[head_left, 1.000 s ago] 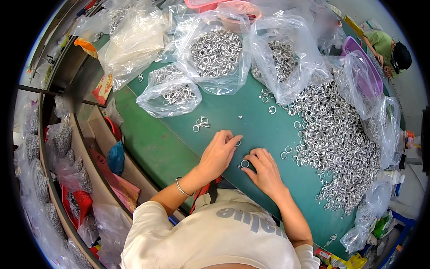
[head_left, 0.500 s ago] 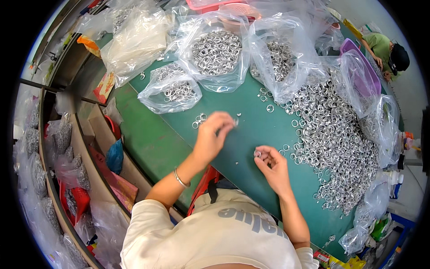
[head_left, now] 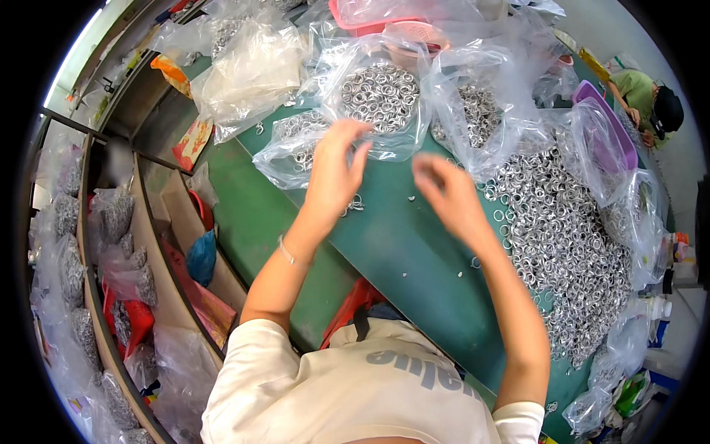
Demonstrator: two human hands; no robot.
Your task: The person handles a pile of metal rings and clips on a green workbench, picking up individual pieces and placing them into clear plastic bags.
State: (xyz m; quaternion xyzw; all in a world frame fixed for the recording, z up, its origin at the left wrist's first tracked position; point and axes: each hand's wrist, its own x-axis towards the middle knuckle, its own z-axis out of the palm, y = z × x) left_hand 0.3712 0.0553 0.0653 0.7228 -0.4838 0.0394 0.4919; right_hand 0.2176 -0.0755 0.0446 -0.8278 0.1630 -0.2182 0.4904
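Observation:
My left hand [head_left: 339, 166] reaches forward over the near edge of a clear plastic bag [head_left: 390, 154] of silver-coloured metal rings [head_left: 379, 96]. Its thumb stands apart from the fingers, and I see nothing held between them. To its right, my right hand [head_left: 452, 198] hovers above the green table, partly curled and smeared by motion; whether anything is in it I cannot make out. A smaller clear bag [head_left: 277, 169] of rings lies partly behind my left hand. Beneath that wrist sit several loose rings [head_left: 355, 204]. A large heap of rings [head_left: 569, 251] spreads out at the right.
Another open bag of rings [head_left: 477, 111] stands behind my right hand. At the back are pink baskets [head_left: 418, 35]; a purple basket [head_left: 617, 133] is at the far right, near a person in green [head_left: 636, 92]. Shelves with bagged rings [head_left: 115, 214] line the left. Small pale bits dot the table.
Both hands have moved forward toward the open bag in the middle. My left thumb and fingers have parted from a small piece; the ring seen at my right fingertips no longer shows.

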